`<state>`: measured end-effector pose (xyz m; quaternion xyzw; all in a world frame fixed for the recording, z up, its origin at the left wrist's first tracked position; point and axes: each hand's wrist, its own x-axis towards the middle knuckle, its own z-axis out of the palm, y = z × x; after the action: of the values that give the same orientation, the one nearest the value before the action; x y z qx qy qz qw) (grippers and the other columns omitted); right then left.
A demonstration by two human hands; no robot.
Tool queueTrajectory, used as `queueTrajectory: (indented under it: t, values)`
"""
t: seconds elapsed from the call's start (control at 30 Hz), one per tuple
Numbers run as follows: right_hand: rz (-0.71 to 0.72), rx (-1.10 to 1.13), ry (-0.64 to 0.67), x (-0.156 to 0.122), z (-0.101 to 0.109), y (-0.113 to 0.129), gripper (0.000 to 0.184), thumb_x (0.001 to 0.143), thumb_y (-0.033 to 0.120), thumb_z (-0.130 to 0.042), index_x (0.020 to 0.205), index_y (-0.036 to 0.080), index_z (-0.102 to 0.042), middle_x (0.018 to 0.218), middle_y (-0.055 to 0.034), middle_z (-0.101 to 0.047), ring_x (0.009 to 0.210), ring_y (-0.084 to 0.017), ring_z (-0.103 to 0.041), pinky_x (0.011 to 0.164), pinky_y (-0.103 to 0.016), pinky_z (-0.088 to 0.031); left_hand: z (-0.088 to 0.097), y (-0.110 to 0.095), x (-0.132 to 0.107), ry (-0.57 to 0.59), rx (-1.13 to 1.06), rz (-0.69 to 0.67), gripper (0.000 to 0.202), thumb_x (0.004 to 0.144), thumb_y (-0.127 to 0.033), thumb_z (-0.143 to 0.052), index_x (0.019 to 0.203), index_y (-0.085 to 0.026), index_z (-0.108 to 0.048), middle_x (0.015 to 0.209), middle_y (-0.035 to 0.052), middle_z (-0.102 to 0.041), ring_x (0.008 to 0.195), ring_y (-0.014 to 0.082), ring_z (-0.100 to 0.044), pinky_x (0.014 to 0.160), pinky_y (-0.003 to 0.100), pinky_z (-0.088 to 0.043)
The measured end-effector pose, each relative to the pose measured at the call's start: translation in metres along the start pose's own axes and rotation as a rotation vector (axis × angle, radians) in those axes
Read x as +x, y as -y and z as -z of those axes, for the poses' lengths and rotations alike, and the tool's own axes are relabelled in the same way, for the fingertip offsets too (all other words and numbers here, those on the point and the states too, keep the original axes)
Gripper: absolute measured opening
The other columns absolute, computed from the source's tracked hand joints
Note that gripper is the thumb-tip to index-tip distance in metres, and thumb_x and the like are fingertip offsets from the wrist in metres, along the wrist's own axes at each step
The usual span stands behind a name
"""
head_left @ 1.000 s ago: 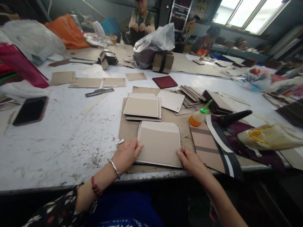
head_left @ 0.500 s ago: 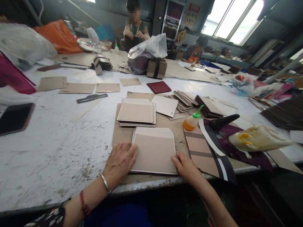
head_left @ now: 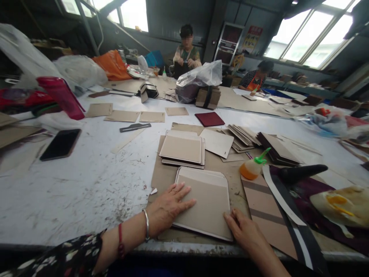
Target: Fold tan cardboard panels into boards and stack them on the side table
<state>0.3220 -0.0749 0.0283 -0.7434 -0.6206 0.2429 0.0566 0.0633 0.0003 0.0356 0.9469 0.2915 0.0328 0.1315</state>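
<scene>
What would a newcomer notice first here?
Probably the beige panel near the front of the table, with the left hand spread over it and the right hand at its right side. Next, perhaps, the orange-and-green bottle off the panel's far right corner, and the dark red piece farther back.

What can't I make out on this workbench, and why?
All in the head view:
Underside of the beige panel: faces the workbench.
Left palm: hidden by the back of the left hand.
Plastic bag contents: veiled by cloudy film.
Far end of the stained container: cut off by the right edge.
Poster wording: too small.
</scene>
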Motion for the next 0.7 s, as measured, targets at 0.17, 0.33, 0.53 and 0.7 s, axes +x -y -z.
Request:
queueTrajectory:
  t: [0.17, 0.33, 0.53, 0.7]
  values:
    - [-0.085, -0.216, -0.230, -0.005, 0.009, 0.013, 0.034, 0.084, 0.050, -0.028, 0.078, 0.022, -0.048, 0.071, -0.0070, -0.061, 0.066, -0.025, -0.059, 0.058, -0.035, -0.041, -0.001, -0.002, 0.000, -0.040, -0.038, -0.003, 0.060, 0.069, -0.008, -0.054, 0.125, -0.026, -0.042, 0.136, 0.0145, -0.032, 0.126, 0.0327, -0.024, 0.101, 0.050, -0.025]
    - [0.368, -0.330, -0.638, 0.010, 0.013, 0.052, 0.057, 0.085, 0.050, -0.028, 0.123, 0.009, -0.040, 0.128, -0.0190, -0.041, 0.121, -0.030, -0.033, 0.093, -0.045, -0.033, -0.005, 0.000, 0.001, -0.113, 0.015, -0.027, 0.057, 0.073, -0.007, -0.051, 0.125, -0.029, -0.041, 0.134, 0.0125, -0.036, 0.124, 0.0312, -0.029, 0.098, 0.050, -0.032]
    - [0.513, -0.436, -0.577, 0.036, -0.021, 0.062, 0.059, 0.083, 0.047, -0.039, 0.135, 0.022, -0.027, 0.139, -0.0124, -0.026, 0.126, -0.031, -0.023, 0.097, -0.052, -0.028, -0.026, 0.014, 0.001, -0.251, 0.126, -0.146, 0.055, 0.079, -0.018, -0.052, 0.129, -0.029, -0.034, 0.134, 0.0103, -0.036, 0.123, 0.0282, -0.033, 0.096, 0.044, -0.037]
    - [0.486, -0.433, -0.618, 0.051, -0.052, 0.049, 0.053, 0.078, 0.052, -0.046, 0.126, 0.030, -0.042, 0.132, -0.0078, -0.036, 0.120, -0.030, -0.035, 0.093, -0.051, -0.035, -0.039, 0.028, 0.006, -0.522, 0.337, -0.247, 0.036, 0.086, -0.022, -0.045, 0.121, -0.030, -0.044, 0.121, 0.0044, -0.052, 0.110, 0.0214, -0.049, 0.090, 0.032, -0.044]
